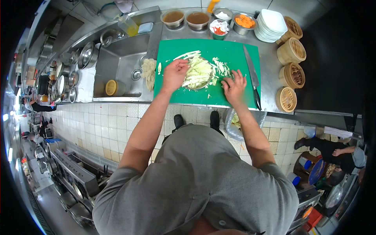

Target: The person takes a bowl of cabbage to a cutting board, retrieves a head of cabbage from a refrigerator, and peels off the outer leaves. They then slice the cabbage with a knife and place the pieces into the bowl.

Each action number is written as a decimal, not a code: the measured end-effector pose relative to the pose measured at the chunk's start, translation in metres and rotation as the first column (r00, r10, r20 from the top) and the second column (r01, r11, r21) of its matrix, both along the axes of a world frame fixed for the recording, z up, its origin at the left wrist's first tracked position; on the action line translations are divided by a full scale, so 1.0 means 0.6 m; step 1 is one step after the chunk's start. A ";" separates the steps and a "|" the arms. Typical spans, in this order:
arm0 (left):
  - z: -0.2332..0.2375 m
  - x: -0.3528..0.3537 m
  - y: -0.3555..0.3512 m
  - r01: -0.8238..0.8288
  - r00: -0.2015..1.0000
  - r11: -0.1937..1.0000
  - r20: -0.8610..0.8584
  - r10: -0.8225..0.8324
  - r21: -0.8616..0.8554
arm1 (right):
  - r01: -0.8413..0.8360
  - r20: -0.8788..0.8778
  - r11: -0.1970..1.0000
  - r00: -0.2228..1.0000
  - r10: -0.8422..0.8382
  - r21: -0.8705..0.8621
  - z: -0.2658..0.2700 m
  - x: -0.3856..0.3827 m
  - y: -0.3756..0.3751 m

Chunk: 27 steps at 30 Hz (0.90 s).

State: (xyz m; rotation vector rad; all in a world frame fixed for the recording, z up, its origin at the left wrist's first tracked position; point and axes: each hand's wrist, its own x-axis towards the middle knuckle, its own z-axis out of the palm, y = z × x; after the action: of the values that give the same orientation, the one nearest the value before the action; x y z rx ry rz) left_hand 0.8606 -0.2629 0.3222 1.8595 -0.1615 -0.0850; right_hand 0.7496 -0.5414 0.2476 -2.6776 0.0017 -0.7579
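A round metal bowl heaped with sliced pale green cabbage stands on the green cutting board. My left hand is at the bowl's left edge, fingers bent and close together beside the cabbage; whether they pinch a piece is too small to tell. To the right of the bowl, my right hand hovers low over the board with its fingers apart, near loose cabbage shreds. A large knife with a black handle lies along the board's right side, untouched.
Sink on the left, with a cloth on its edge. Behind the board stand bowls of brown liquid, orange pieces and stacked white plates. Bamboo steamers line the right. A lined bin is below. Another person is at far right.
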 end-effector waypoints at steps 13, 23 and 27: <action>-0.045 -0.039 0.084 -0.084 0.944 0.969 -0.329 0.003 -0.231 | -0.017 -0.158 0.970 0.986 0.057 0.241 -0.007 0.100 -0.107; -0.027 -0.039 0.073 -0.054 0.996 0.973 -0.082 0.037 -0.225 | 0.126 -0.298 0.972 0.953 -0.062 0.198 0.014 0.177 -0.086; -0.007 -0.056 0.059 0.012 0.996 0.988 0.084 -0.025 0.152 | 0.026 -0.342 0.997 0.940 0.002 0.075 -0.007 0.159 -0.107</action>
State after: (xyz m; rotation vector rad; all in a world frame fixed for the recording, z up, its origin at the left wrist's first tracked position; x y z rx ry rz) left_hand 0.8270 -0.2272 0.3179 2.0144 -0.2378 -0.0312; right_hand 0.8452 -0.6053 0.2436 -2.6987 0.1331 -0.2791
